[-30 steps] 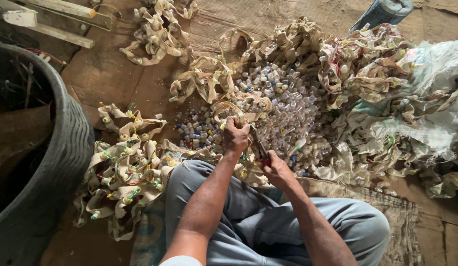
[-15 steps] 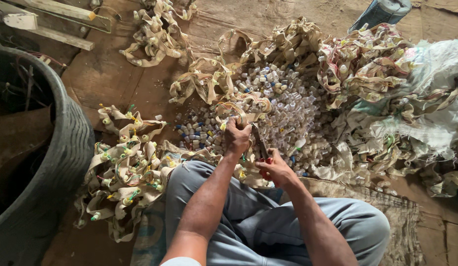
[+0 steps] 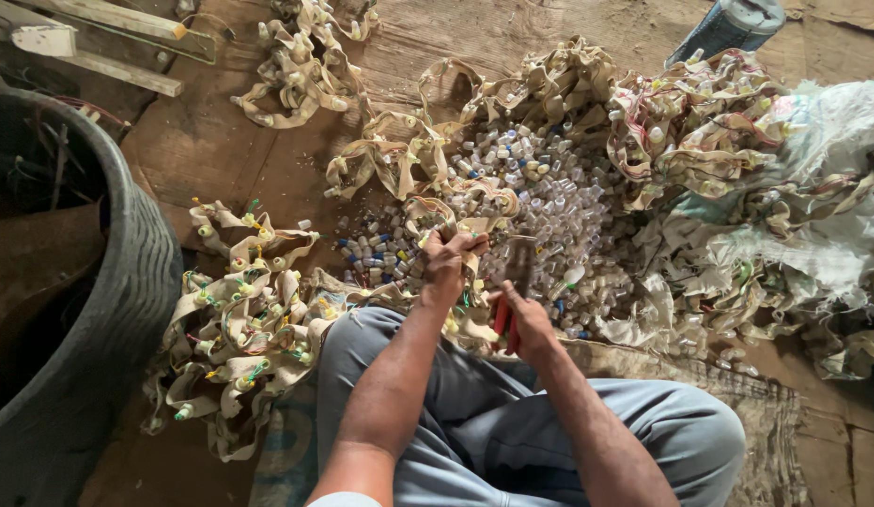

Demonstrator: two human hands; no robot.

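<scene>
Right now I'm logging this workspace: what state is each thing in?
left hand: closed on a tan strip
right hand: gripping red-handled cutters
small caps: loose, heaped on the floor
strips at left: piled, caps attached
black tub: upright, open-topped
white sack: crumpled

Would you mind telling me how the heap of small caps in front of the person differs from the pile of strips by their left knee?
The heap of small caps is loose, separate pieces, mostly white or clear with some blue; the pile of strips is long tan bands, folded and tangled. The caps lie free, while the strips carry small fittings along their length. The left hand grips a strip at the heap's edge; the right hand holds a red-handled tool. Both lie on the floor.
</scene>
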